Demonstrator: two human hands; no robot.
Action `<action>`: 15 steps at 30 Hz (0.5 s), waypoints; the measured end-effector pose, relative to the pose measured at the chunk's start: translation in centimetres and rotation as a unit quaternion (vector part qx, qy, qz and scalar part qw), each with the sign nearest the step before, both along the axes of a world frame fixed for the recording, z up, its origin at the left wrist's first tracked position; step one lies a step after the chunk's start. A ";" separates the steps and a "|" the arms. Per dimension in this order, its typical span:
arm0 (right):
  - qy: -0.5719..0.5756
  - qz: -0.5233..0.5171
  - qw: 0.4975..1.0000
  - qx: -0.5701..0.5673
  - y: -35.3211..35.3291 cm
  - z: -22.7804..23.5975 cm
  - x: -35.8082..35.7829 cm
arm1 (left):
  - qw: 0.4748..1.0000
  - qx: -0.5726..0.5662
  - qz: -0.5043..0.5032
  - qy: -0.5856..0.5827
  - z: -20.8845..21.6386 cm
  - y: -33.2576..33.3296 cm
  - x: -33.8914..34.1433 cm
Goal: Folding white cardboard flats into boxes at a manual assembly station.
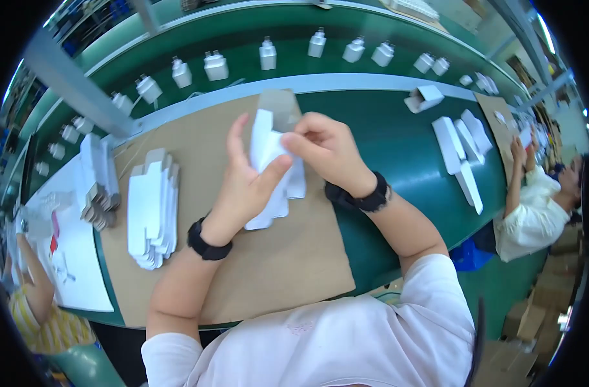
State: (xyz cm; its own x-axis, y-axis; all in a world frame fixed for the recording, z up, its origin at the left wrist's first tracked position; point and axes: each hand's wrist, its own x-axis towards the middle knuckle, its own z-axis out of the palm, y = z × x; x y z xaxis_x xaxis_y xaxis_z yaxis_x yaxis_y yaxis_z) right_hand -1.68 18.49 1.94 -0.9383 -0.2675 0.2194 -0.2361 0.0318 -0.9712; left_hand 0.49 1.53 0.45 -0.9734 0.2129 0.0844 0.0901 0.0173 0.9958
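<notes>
Above a brown cardboard sheet [294, 271], I hold a white folding carton [263, 151] with a greyish inner flap at its top. My left hand [243, 190] grips its left side, the thumb lying across the front and a finger raised along the edge. Pinching the carton's upper right side are the thumb and curled fingers of my right hand [326, 151]. More white flat cartons show just below, partly hidden by my hands. Left of my left hand lies a fanned stack of flat white cartons [151, 213].
Another bundle of cartons [98, 171] lies farther left. White plug chargers [267, 54] stand in a row on the green belt beyond a metal rail. On the green table at right are opened cartons [448, 145] and an open-ended box [424, 98]. Co-workers sit at both sides.
</notes>
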 end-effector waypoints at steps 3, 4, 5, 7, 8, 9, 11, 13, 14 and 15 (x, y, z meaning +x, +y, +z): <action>-0.037 -0.062 0.990 -0.122 -1.8 0.2 1.4 | 0.997 0.073 -0.011 -0.015 0.0 0.3 0.2; -0.074 -0.062 0.977 -0.188 -2.2 0.2 1.6 | 0.988 0.146 -0.048 -0.031 0.0 0.4 0.2; -0.061 -0.053 0.982 -0.171 -2.2 -0.3 1.5 | 0.991 0.121 -0.064 -0.013 -0.1 0.2 -0.1; -0.043 -0.023 0.990 -0.130 -1.4 -1.7 1.0 | 0.993 0.094 -0.078 -0.011 -0.7 -0.3 -0.5; -0.023 -0.004 0.996 -0.084 -0.9 -2.3 0.8 | 0.992 0.072 -0.102 -0.010 -0.9 -0.4 -0.6; -0.088 0.030 0.988 -0.124 -0.6 -2.3 0.4 | 0.990 0.084 -0.105 -0.033 -0.8 -0.3 -0.4; -0.040 0.005 0.994 -0.097 -1.1 -2.0 0.7 | 0.987 0.109 -0.111 -0.046 -0.8 -0.2 -0.2; 0.063 -0.085 0.987 -0.117 -2.2 -1.2 1.2 | 0.982 0.136 -0.118 -0.057 -0.7 -0.4 -0.4; 0.063 -0.086 0.987 -0.120 -2.2 -1.0 1.3 | 0.982 0.129 -0.122 -0.061 -0.9 -0.5 -0.6; 0.073 -0.061 0.989 -0.109 -2.2 -0.9 1.2 | 0.982 0.122 -0.125 -0.066 -1.0 -0.8 -0.7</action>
